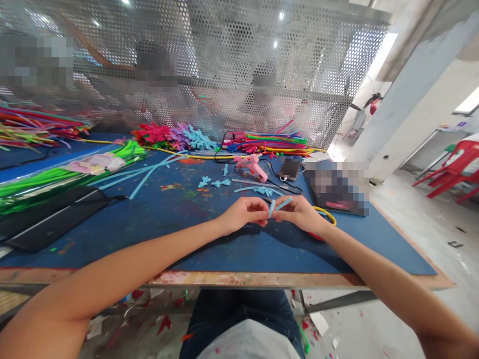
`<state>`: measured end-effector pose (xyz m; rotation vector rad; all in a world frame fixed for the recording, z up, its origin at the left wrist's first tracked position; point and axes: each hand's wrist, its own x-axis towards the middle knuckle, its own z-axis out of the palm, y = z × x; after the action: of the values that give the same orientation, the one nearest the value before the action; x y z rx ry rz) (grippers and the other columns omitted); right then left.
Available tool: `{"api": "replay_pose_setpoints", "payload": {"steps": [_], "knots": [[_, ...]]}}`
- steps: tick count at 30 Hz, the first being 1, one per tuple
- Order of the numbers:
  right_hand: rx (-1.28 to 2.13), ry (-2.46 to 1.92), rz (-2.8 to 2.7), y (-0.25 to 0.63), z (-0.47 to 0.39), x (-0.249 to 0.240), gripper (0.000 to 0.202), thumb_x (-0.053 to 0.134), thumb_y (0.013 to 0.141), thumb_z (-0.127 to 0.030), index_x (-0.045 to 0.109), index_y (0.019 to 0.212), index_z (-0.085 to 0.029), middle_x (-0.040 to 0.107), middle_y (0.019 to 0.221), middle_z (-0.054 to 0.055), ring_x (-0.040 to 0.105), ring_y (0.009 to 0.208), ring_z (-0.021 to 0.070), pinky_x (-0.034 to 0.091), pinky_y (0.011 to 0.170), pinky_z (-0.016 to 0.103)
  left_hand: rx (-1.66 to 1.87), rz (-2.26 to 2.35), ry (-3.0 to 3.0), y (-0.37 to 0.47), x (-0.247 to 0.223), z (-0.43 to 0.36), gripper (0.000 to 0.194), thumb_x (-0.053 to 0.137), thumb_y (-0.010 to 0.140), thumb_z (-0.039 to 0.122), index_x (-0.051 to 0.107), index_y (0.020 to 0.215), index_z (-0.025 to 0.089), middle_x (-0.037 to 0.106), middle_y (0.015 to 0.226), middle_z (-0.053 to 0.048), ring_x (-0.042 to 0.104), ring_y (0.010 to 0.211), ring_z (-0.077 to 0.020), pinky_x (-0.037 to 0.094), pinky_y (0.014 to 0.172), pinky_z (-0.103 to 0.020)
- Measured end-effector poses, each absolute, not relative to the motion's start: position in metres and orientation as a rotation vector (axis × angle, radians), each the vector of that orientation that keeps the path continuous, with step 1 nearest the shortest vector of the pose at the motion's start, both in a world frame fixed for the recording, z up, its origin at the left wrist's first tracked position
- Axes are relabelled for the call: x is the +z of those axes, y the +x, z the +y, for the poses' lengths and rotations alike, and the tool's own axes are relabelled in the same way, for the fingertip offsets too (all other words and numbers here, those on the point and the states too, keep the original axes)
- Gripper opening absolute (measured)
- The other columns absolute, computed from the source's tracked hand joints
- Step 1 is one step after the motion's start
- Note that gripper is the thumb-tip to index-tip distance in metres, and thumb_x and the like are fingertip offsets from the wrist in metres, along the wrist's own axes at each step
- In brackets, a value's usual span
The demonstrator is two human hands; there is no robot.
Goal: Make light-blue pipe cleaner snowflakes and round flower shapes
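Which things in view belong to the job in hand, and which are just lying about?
Likely in use:
- light-blue strips, pinched by the left hand and right hand
- light-blue sprigs, matching in color
- perhaps the pink glue gun

Seemingly lying about:
- wrapped green bundle
- black case
- red chair
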<state>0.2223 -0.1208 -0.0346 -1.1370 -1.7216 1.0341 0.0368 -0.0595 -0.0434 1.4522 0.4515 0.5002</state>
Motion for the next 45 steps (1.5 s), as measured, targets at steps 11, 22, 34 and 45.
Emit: {"api": "replay_pose_setpoints", "payload": {"steps": [11, 22, 34, 45], "knots": [[0.829, -1.141, -1.605, 0.218, -0.122, -0.037, 0.018, 0.064, 0.072, -0.033, 0.063, 0.081, -0.018, 0.063, 0.074, 0.001, 0.060, 0.064, 0.0135, 0.048, 0.060, 0.025, 0.451, 0.347, 1.173, 0.038, -0.045, -0.056, 0.018, 0.067, 0.073, 0.024, 0.056, 0.080, 0.011, 0.060, 0.071, -0.001, 0.058, 0.066, -0.0090, 0.049, 0.072, -0.026], [0.947, -1.004, -1.788, 0.221, -0.128, -0.032, 0.011, 0.061, 0.077, -0.027, 0.063, 0.082, -0.018, 0.063, 0.079, 0.002, 0.060, 0.068, 0.0131, 0.050, 0.064, 0.026, 0.360, 0.381, 1.242, 0.035, -0.044, -0.061, 0.022, 0.071, 0.068, 0.023, 0.054, 0.075, 0.011, 0.062, 0.069, -0.001, 0.059, 0.056, -0.0082, 0.050, 0.061, -0.023], [0.720, -1.051, -1.937, 0.217, -0.126, -0.038, 0.010, 0.060, 0.077, -0.026, 0.063, 0.081, -0.017, 0.064, 0.081, 0.003, 0.058, 0.071, 0.0132, 0.046, 0.065, 0.025, 0.287, 0.412, 1.309, 0.032, -0.047, -0.053, 0.024, 0.072, 0.066, 0.022, 0.054, 0.080, 0.012, 0.062, 0.069, 0.000, 0.059, 0.056, -0.0088, 0.050, 0.060, -0.025], [-0.434, -0.982, -2.242, 0.234, -0.125, -0.022, 0.028, 0.055, 0.083, -0.019, 0.056, 0.110, -0.028, 0.058, 0.114, 0.004, 0.047, 0.107, 0.0198, 0.036, 0.091, 0.038, 0.444, 0.486, 1.276, 0.040, -0.048, -0.056, 0.020, 0.071, 0.066, 0.024, 0.061, 0.076, 0.009, 0.057, 0.066, -0.001, 0.055, 0.059, -0.0078, 0.047, 0.063, -0.024]]}}
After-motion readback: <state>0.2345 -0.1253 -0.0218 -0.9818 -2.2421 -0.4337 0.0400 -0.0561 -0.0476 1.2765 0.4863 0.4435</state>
